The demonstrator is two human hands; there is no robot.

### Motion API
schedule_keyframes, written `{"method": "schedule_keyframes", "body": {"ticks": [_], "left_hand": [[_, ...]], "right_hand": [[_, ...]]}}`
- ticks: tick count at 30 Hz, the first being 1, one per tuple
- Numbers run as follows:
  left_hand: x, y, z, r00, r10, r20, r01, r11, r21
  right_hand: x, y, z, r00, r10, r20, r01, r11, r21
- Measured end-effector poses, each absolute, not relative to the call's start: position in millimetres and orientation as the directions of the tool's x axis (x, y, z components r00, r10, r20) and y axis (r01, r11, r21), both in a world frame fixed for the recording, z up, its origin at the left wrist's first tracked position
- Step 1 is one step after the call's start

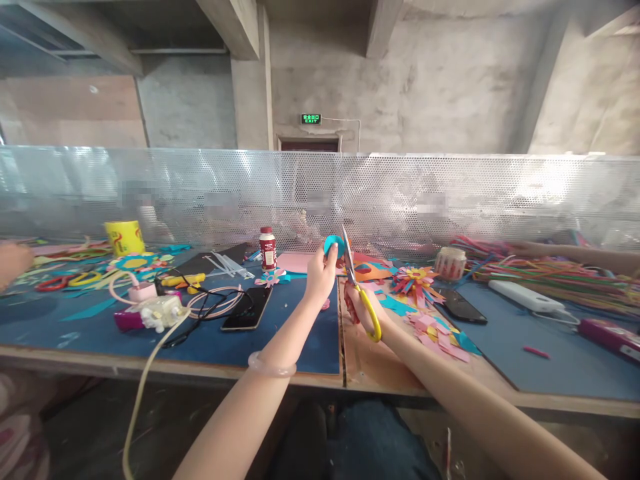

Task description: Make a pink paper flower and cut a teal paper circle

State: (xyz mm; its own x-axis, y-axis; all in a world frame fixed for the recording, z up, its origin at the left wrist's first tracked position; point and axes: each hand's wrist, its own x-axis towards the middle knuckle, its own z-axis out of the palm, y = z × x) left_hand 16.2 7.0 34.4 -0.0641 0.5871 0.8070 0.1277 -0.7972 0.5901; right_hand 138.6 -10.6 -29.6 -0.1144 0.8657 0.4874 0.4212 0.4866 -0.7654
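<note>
Pinched in my left hand (323, 270) is a round piece of blue paper (333, 245), held up above the table. My right hand (367, 308) grips a pair of scissors (371, 313) with a yellow handle, its blades pointing up beside the right edge of the blue paper. Whether the blades touch the paper I cannot tell. A paper flower (415, 283) in several colours lies right of the scissors, and pink and blue paper scraps (440, 333) spread in front of it. Behind my hands lies a sheet of pink paper (295, 263).
A red bottle (268, 250), a phone (247, 309) and a power strip (150, 313) with cables are on the left. Another phone (463, 305), a jar (450, 264) and a white power bank (525, 296) lie right. Other people's hands (13, 263) show at both sides. A perforated metal screen (225, 193) stands behind.
</note>
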Motion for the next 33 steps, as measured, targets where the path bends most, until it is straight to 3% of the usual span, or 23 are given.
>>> {"method": "schedule_keyframes", "body": {"ticks": [33], "left_hand": [[8,12,38,-0.082,0.676,0.732,-0.030,-0.736,0.676]], "right_hand": [[143,-24,-15,-0.130,0.856,0.500,0.541,0.484,-0.688]]}}
